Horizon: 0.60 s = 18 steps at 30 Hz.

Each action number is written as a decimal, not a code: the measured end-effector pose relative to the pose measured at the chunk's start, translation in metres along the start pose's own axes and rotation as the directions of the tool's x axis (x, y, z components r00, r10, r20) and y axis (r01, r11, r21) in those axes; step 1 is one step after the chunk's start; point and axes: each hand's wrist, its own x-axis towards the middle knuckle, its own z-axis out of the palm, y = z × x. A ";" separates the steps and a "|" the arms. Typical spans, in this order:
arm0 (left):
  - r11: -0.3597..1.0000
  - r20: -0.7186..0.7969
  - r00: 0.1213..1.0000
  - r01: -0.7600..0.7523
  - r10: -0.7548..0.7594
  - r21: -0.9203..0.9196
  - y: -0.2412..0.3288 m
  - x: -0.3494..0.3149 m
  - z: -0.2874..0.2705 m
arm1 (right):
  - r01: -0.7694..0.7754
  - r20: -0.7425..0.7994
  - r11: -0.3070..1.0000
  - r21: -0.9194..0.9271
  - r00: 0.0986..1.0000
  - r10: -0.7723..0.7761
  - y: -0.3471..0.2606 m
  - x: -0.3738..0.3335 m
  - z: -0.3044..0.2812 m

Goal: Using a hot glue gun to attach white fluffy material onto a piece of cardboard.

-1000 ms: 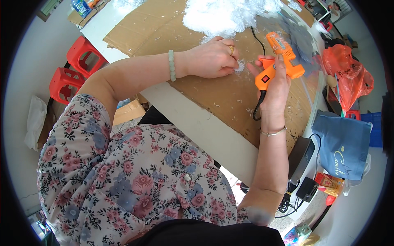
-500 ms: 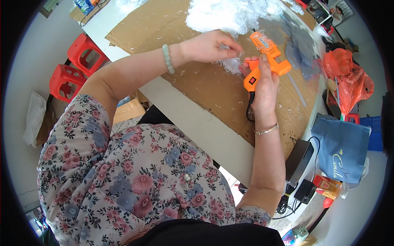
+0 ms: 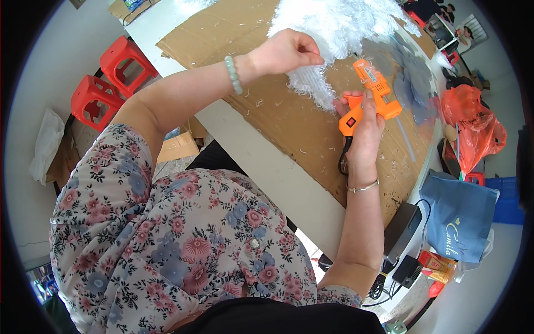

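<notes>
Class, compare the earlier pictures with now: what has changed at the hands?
The left hand has moved up the picture, away from the orange glue gun, fingertips pinched together; whether they hold anything is unclear. More white fringed material now shows below it. The right hand still grips the orange glue gun.

It looks like a workshop: orange glue gun (image 3: 382, 102), cardboard-covered worktable (image 3: 267, 162).

Left grip (image 3: 289, 51) farther out, apparently raised

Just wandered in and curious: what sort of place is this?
Probably a craft workshop: the right hand holds what looks like an orange glue gun, and fluffy white material lies on scrap-strewn cardboard.
</notes>
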 end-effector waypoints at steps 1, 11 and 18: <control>0.992 0.032 0.999 -0.035 0.032 0.118 0.002 0.000 0.006 | 0.000 -0.007 1.000 0.000 1.000 0.000 0.001 0.000 0.000; 0.710 0.422 0.844 -0.517 0.331 0.478 0.004 -0.002 0.015 | -0.018 -0.009 1.000 0.012 1.000 0.019 0.002 -0.001 0.001; 0.735 0.367 0.871 -0.477 0.325 0.482 0.000 0.005 0.007 | -0.007 -0.010 1.000 0.010 1.000 0.007 0.003 -0.001 0.002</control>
